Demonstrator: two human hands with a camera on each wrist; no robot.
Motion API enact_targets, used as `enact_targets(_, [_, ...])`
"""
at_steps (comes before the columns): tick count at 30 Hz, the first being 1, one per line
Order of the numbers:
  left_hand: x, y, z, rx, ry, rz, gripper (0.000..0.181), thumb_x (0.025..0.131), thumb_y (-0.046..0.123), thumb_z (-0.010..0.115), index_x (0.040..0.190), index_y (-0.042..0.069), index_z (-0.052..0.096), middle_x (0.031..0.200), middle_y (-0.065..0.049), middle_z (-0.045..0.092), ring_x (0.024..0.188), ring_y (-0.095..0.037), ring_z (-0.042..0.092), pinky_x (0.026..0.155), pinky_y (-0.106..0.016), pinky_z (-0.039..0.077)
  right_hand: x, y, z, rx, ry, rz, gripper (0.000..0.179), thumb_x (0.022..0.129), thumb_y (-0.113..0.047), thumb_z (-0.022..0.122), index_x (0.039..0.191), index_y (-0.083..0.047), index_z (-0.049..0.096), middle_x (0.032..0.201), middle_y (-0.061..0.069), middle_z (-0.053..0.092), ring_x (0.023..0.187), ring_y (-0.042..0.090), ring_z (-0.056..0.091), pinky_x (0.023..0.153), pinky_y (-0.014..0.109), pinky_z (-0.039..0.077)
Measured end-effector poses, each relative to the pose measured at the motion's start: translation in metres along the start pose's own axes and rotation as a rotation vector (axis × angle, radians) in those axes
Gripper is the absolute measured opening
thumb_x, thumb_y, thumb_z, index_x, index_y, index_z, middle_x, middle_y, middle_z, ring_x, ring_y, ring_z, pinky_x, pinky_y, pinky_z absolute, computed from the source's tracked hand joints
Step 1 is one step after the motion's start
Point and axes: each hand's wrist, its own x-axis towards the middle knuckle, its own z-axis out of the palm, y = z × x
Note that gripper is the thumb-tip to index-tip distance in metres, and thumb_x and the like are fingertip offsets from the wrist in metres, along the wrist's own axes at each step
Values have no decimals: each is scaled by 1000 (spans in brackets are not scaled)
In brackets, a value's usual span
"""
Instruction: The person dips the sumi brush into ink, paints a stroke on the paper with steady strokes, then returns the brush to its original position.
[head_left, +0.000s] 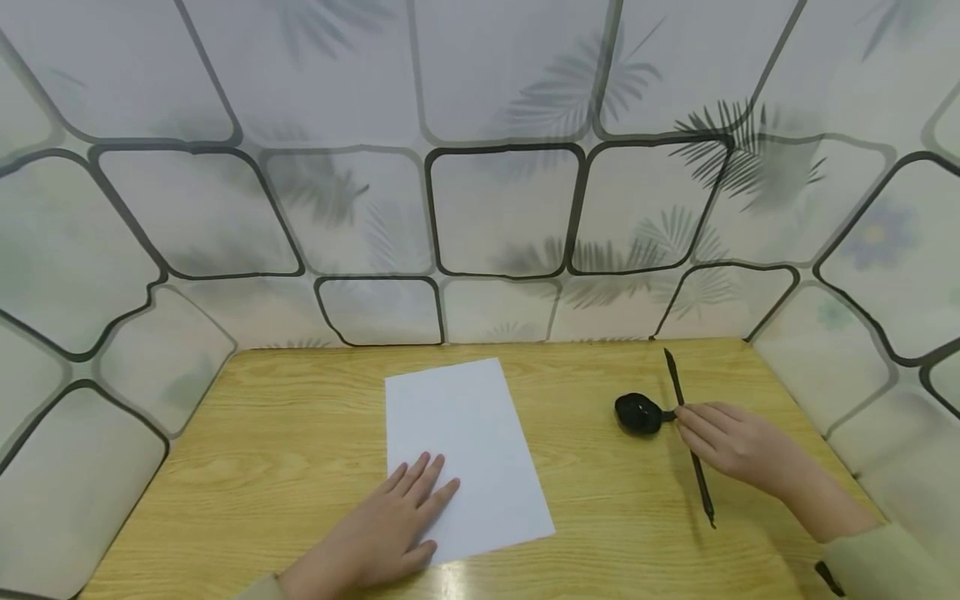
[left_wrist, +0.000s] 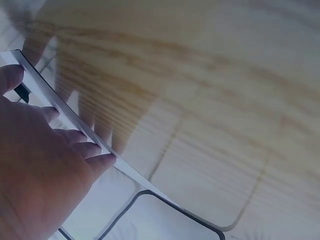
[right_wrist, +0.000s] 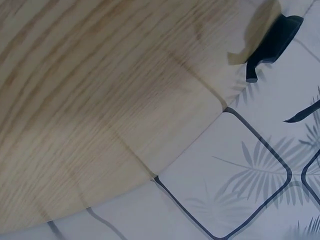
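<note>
A white sheet of paper [head_left: 465, 450] lies at a slight slant on the wooden table. My left hand [head_left: 397, 517] rests with fingers spread on its lower left part; in the left wrist view the fingers [left_wrist: 75, 135] reach along the sheet's edge. To the right, my right hand [head_left: 738, 442] pinches a thin dark calligraphy brush [head_left: 701, 483] near its middle, with a small hanging loop at the near end. Just left of those fingertips sits a small black ink dish [head_left: 637, 414] with a short handle. The right wrist view shows the dish [right_wrist: 275, 45] and the brush tip [right_wrist: 302, 116], but not the hand.
The wood-grain table [head_left: 285, 433] runs back to a pale curtain [head_left: 502, 208] printed with dark outlines and leaves. Curtain panels also close in on the left and right sides. Bare tabletop lies between the paper and the ink dish.
</note>
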Motion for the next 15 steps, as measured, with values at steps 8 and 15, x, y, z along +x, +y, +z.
enact_targets(8, [3,1,1,39,17,21,72,105,47,52,168,16,34,175,-21,25,162,-40,27,128,-57,35,3,1,-3,-13,9,25,47,111,11,30,101,0,75,101,16,80,84,25,76,70,37,63])
enact_targets(15, [7,1,2,39,10,30,72,105,47,51,168,17,33,176,-20,25,163,-39,27,128,-56,34,4,2,-6,-12,-30,50,47,111,12,30,104,3,75,104,17,80,86,26,76,72,37,63])
